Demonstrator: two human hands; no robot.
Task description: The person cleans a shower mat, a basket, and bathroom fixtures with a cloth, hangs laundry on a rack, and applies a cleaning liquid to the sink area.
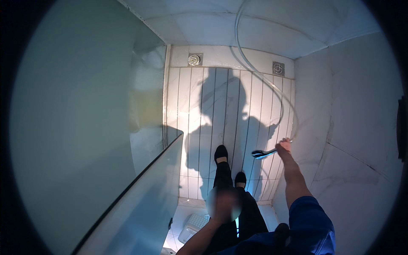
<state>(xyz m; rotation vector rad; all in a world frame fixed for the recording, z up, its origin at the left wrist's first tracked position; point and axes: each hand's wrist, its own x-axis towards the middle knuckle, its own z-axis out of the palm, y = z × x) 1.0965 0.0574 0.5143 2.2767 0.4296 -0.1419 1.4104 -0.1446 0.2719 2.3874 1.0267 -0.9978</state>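
My right hand point(285, 145) is closed around the handle of a chrome handheld shower head point(262, 154), whose head points left over the grooved floor tiles point(255, 105). A pale flexible shower hose point(249, 63) runs from that hand up along the right side to the top edge of the view. My left hand point(224, 204) is in front of my thighs. It is blurred, with a round pale blur around it, so its fingers and anything in them cannot be made out.
Two square metal floor drains point(194, 59) point(278, 68) lie at the far end of the floor. A frosted glass panel point(79, 79) stands left, with a dark-edged glass door point(149, 178) below it. A pale perforated plastic item point(193, 224) lies behind the raised threshold point(191, 201). Marble-look walls point(357, 95) bound the right.
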